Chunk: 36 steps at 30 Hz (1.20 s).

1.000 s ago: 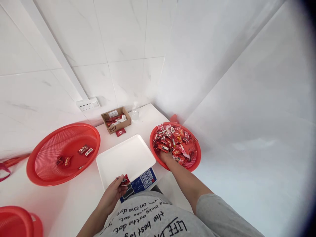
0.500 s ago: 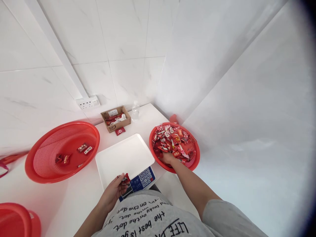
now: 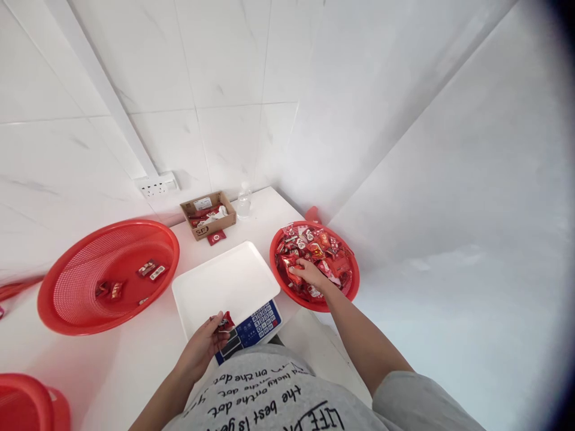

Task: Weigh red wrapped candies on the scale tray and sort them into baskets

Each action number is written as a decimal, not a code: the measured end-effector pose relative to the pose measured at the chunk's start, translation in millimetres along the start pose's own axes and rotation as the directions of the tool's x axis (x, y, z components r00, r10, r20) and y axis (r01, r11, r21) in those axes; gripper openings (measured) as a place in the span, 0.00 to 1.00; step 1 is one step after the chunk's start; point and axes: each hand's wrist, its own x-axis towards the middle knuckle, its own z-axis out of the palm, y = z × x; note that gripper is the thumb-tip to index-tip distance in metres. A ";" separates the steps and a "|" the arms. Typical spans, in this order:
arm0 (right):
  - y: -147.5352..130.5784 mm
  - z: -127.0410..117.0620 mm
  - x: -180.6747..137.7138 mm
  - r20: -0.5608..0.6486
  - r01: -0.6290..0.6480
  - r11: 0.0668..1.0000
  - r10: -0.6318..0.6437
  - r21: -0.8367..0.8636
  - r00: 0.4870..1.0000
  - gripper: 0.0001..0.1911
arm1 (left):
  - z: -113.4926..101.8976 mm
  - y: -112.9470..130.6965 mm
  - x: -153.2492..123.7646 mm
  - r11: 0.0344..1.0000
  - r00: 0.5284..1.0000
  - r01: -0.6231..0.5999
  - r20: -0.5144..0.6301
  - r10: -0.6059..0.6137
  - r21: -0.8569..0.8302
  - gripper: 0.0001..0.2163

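Note:
My left hand (image 3: 210,340) is closed on a small red wrapped candy (image 3: 226,322) above the near edge of a white weighing scale (image 3: 227,284). On the right, a round red basket (image 3: 354,294) is heaped with red and pink wrapped candies (image 3: 321,242). My right hand (image 3: 309,274) is over the basket's near left part, with thumb and fingers pinching a red packet (image 3: 291,263). The scale's blue keypad (image 3: 260,323) faces my body, partly covered by my left hand.
To the left, a large red basket (image 3: 67,257) holds several wrapped candies. Another red container (image 3: 27,404) stands at the lower left. At the back are a cardboard box (image 3: 220,222) of packets, a red packet (image 3: 216,237) and a clear bottle (image 3: 244,202) near the tiled wall.
My right hand has come up from among the candies, where its fingers were buried, and now shows with a red packet in its fingers. The left hand keeps its candy, nearly still.

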 end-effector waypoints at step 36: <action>-50.7 34.6 -31.8 0.026 0.105 0.994 -0.106 0.041 0.994 0.14 | -4.1 21.5 6.2 0.964 0.963 -0.263 -0.047 0.264 0.037 0.20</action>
